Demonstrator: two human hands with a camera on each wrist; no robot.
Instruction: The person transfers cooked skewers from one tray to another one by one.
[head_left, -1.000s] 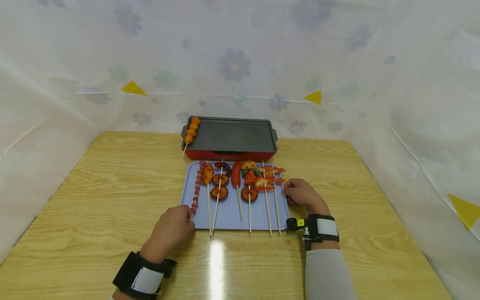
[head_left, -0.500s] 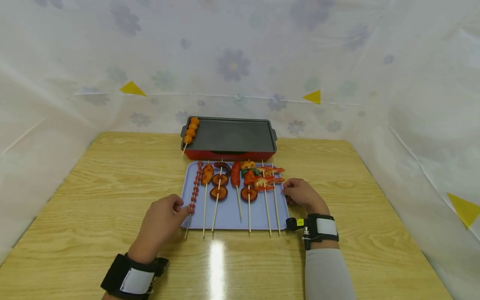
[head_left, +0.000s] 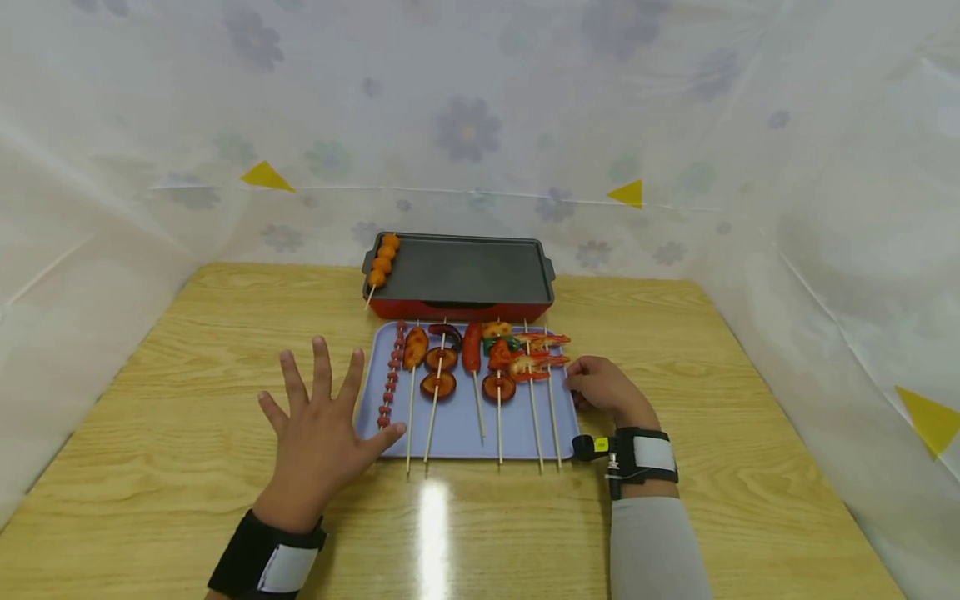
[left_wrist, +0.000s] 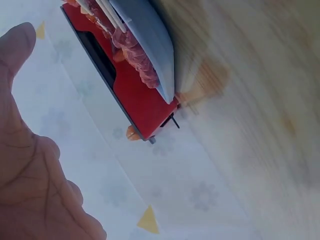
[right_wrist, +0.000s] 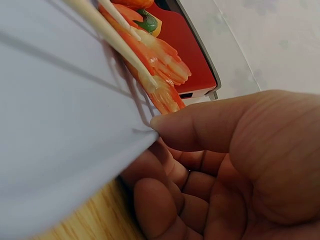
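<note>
My left hand (head_left: 318, 450) is spread wide at the lavender tray's left front, its thumb over the stick end of a skewer of small red meat pieces (head_left: 391, 375). In the left wrist view its fingers hold nothing. My right hand (head_left: 607, 390) pinches the right rim of the tray (head_left: 457, 435); in the right wrist view the thumb lies on top and fingers curl beneath. Side by side on the tray lie a browned wing-shaped skewer (head_left: 415, 348), a mushroom skewer (head_left: 438, 385), a sausage skewer (head_left: 472, 348), a mixed vegetable skewer (head_left: 498, 358) and shrimp skewers (head_left: 528, 367).
Just behind the tray stands a red grill with a dark plate (head_left: 472, 271). A skewer of orange balls (head_left: 382, 262) lies along its left side. The wooden table (head_left: 225, 350) is bordered by a flowered curtain (head_left: 480, 150) with yellow triangles.
My left hand has let go of the red meat skewer, drawn slightly left and spread its fingers. That skewer and the wing-shaped one shifted slightly left. The right hand stays on the tray rim.
</note>
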